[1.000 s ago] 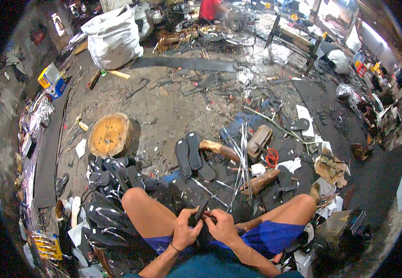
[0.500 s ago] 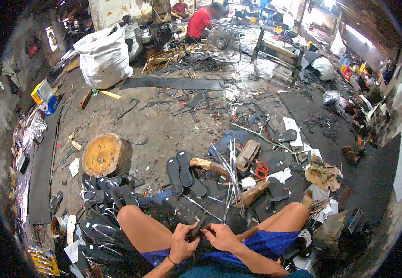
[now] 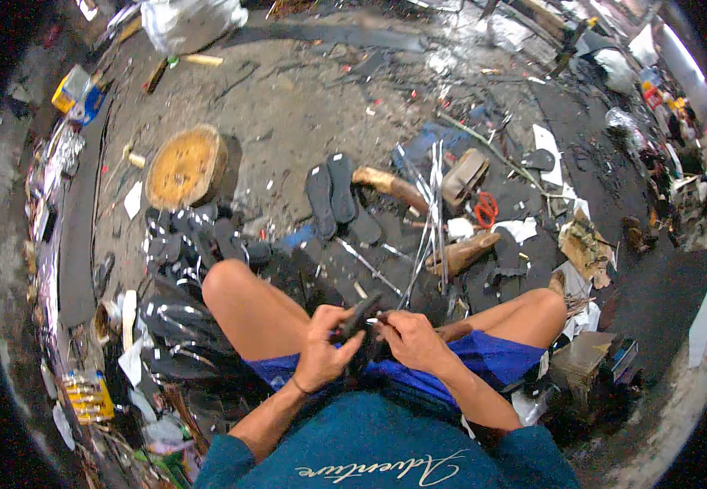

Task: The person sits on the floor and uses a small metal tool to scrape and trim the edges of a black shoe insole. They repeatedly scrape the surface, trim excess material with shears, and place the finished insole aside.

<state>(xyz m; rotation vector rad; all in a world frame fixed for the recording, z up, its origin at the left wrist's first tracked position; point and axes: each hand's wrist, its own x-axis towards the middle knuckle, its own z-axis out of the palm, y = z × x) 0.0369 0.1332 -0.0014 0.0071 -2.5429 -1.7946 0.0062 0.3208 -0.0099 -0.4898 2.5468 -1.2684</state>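
Over my lap, my left hand is closed around a dark sandal sole, held tilted on edge. My right hand meets it from the other side, fingertips pinched at its edge. A small pale bit shows at those fingertips, too small to name. In front of my knees lie several loose black soles, long thin silvery strips, and a wooden shoe last. Beside my left knee is a heap of black sandals with white-lined straps.
A round wooden block stands ahead on the left. Red-handled scissors, a brick-like block and a pale wooden piece lie ahead on the right. A white sack stands at the far left, scraps litter the floor.
My view has tilted downward, so the floor things sit higher and my shirt shows. Both hands stay together at the sole, which is still in my left hand.
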